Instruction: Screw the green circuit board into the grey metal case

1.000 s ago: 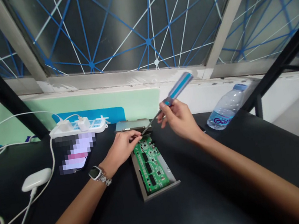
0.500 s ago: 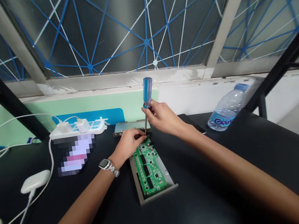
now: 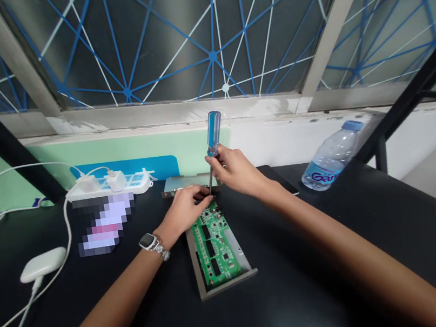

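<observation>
A circuit board [image 3: 221, 261] toward the far edge of the worktop [image 3: 311, 291] could be scratched by any slip of the screwdriver [image 3: 214, 133] clamped in right hand [image 3: 239, 171] fingers; left hand [image 3: 184, 209] grip cannot be told.

In the right grip [image 3: 238, 170], a screwdriver [image 3: 212, 150]: glossy plastic handle [image 3: 214, 128], smooth metal shaft [image 3: 210, 180]. Nearer than the left grip [image 3: 184, 209], slightly glossy board [image 3: 217, 248], matt tray [image 3: 228, 286], probably metal. Beneath both, smooth bench [image 3: 297, 283].
</observation>
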`<action>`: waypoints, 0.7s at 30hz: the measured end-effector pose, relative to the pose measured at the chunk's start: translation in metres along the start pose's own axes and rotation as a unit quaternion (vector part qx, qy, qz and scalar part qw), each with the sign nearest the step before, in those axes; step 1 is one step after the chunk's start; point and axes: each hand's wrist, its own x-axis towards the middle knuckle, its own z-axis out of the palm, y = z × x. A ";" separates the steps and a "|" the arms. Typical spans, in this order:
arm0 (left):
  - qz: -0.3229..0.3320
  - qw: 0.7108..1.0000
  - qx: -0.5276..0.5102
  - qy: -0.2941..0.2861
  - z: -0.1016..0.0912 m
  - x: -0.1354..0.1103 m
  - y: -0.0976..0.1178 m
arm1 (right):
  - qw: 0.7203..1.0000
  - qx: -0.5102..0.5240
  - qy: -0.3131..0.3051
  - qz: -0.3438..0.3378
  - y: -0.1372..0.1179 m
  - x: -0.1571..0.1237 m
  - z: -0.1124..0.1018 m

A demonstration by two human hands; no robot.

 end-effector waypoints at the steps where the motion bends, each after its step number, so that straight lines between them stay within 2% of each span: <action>1: 0.001 1.000 -0.010 0.005 -0.001 0.001 0.002 | 1.000 -0.003 -0.001 -0.002 -0.001 0.000 0.000; 7: 0.011 0.995 -0.095 0.019 0.002 0.014 0.015 | 0.998 -0.039 0.001 -0.039 -0.006 -0.003 0.003; 12: -0.026 0.979 -0.193 0.057 0.012 0.016 0.013 | 0.998 -0.053 -0.002 -0.029 -0.005 -0.004 0.001; 16: -0.033 0.972 -0.220 0.080 0.016 0.012 0.013 | 0.998 -0.053 0.002 -0.031 -0.002 -0.003 0.002; 21: -0.041 0.968 -0.237 0.065 0.014 0.010 0.016 | 0.999 -0.025 0.001 -0.030 -0.002 -0.003 0.001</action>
